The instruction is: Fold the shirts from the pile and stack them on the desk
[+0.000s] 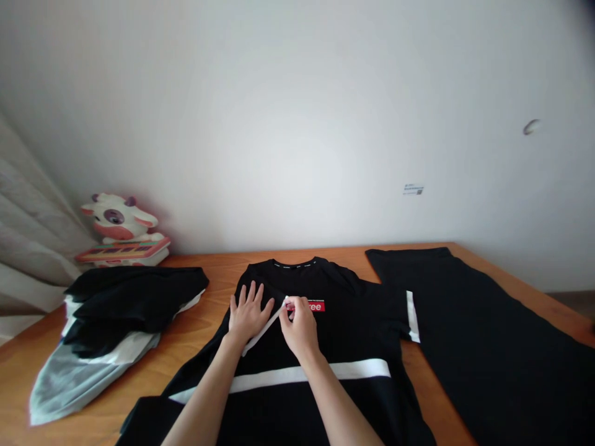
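A black T-shirt (344,337) with a white chest stripe and a red printed label lies spread on the table, its collar towards the wall. My left hand (248,314) rests flat with spread fingers on the shirt's left sleeve, which is folded inward over the body. Between thumb and fingers, my right hand (299,325) pinches the white-banded cuff of that sleeve near the red label, partly covering the print. The other sleeve (395,310) lies stretched out to the right.
On the left sits a heap of black, white and grey clothes (134,310), with a cow-shaped toy keyboard (123,232) behind it. Black folded fabric (483,334) covers the right side of the wooden table (223,272). A wall rises behind, and a curtain (37,229) hangs at left.
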A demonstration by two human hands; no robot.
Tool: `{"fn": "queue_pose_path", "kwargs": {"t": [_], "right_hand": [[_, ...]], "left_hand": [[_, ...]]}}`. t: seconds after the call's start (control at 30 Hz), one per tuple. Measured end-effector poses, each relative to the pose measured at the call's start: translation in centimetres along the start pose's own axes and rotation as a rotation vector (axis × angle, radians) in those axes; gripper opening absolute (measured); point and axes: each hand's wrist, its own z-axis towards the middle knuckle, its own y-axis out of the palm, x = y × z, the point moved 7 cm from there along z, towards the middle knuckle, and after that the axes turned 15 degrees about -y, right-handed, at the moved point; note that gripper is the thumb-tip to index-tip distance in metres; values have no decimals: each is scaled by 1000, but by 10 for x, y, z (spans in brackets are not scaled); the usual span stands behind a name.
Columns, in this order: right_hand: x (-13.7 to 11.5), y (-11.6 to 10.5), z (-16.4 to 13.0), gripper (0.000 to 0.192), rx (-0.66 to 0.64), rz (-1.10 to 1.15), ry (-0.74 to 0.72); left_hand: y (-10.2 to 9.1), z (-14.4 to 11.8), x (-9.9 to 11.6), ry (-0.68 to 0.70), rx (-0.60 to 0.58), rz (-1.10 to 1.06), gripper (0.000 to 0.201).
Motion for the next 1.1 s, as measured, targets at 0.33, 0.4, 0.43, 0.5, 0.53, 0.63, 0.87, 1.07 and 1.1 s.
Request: {"fn": "queue_pose_path", "kwargs": {"t": [0.33,0.4,0.43,0.5,0.53,0.63,0.87,1.07,1.1], "right_hand": [[20,-33,13,12,-70,-313,-45],[40,-49,27,21,-94,-395,-31],[53,-57,34,27,-105,-435,-9],[82,-72,44,37,-144,-502,61],[97,-78,47,41,-173,-524,98],[132,-86,54,54,-270,-555,180],[156,-91,73,69,-384,-555,233],[160,-171,66,60,-256,-701,343],[164,-192,59,66,-216,-743,409]], "left_hand": [[0,1,-3,-6,-12,-15,70],[0,2,-4,-10,-4,-41,69],[0,3,-4,-8,-1,-55,69],[-1,2,-3,-3,2,-75,69],[-2,2,-3,-4,0,-80,69],[-3,2,-3,-17,-14,-87,70],[0,5,-5,-12,-3,-112,70],[0,6,-4,-26,-9,-113,73],[-1,5,-3,-32,-19,-109,74]]}}
